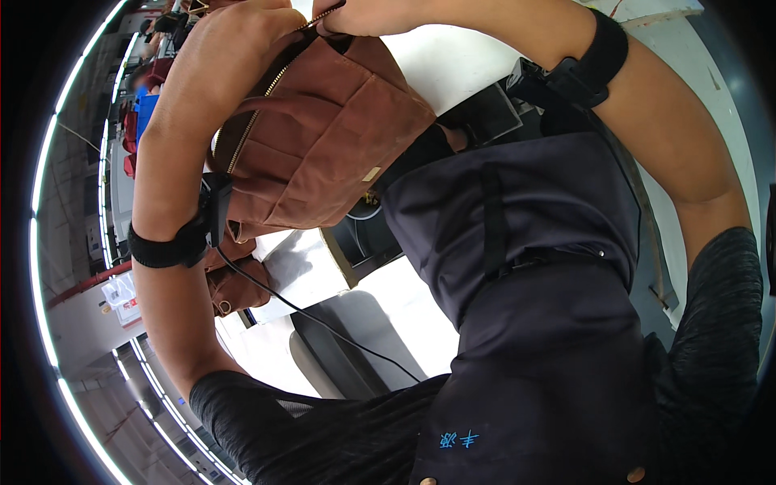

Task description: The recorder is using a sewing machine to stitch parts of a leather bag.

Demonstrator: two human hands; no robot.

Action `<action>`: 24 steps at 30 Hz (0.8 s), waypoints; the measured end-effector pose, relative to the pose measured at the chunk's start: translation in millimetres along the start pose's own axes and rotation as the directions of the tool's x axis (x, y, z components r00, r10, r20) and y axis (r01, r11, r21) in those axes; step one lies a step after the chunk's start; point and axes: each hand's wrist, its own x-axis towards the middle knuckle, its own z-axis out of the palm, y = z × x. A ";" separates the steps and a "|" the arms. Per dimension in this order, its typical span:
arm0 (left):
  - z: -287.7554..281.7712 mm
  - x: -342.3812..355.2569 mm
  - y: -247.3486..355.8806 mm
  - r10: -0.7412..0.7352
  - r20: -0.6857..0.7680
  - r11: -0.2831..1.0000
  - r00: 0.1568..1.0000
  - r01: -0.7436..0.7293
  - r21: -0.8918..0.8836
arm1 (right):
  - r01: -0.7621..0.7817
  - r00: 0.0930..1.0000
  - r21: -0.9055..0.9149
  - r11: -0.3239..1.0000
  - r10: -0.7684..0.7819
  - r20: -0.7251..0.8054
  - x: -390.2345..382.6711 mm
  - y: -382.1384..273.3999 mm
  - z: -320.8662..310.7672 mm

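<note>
A reddish-brown handbag (339, 153) hangs tilted in front of me, with a strap handle (279, 105) lying along its side. A brass-toothed zipper (257, 121) runs along its top edge, and the mouth beside it gapes dark. My left hand (250, 28) is closed on the zipper edge at the bag's far end. Right beside it, my right hand (364, 16) pinches the same zipper, its fingertips almost touching the left ones. The top of the picture cuts off part of both hands, and a zipper slider cannot be made out.
More brown bags (238, 287) sit at the left, below the handbag. A white tabletop (440, 61) lies behind it, with a black machine part (485, 117) near my apron. A black cable (315, 319) runs from my left wristband. A grey chair (343, 331) stands below.
</note>
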 end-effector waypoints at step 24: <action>9.9 -1.7 -21.1 -0.217 0.190 0.732 0.957 0.288 -0.617 | 0.006 1.000 0.187 0.982 -0.005 -0.003 -15.5 4.9 -12.6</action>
